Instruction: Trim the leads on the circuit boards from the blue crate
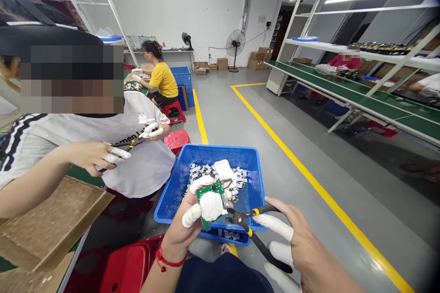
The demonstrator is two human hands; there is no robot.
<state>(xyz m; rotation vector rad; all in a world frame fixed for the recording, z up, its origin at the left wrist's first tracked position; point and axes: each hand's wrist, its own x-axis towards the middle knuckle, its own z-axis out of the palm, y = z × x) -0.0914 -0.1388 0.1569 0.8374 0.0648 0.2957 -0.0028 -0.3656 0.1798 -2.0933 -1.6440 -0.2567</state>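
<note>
My left hand (185,224), in white finger cots, grips a green circuit board (203,223) by its edges. A white lump (211,206) covers much of the board's face. My right hand (292,233), also with white finger cots, is wrapped round black-handled cutting pliers (263,238) with yellow bands. The pliers' jaws are at the board's right edge; whether they touch it I cannot tell. Beneath both hands stands a blue plastic bin (172,187) holding many small white-and-green parts (197,171) and a white plastic piece (223,169).
A co-worker (137,100) stands close on the left, holding pliers and a white plug piece. A wooden tray (51,219) and red stools (127,265) are at the lower left. Another person (161,78) sits farther back. A long green workbench (343,87) runs along the right.
</note>
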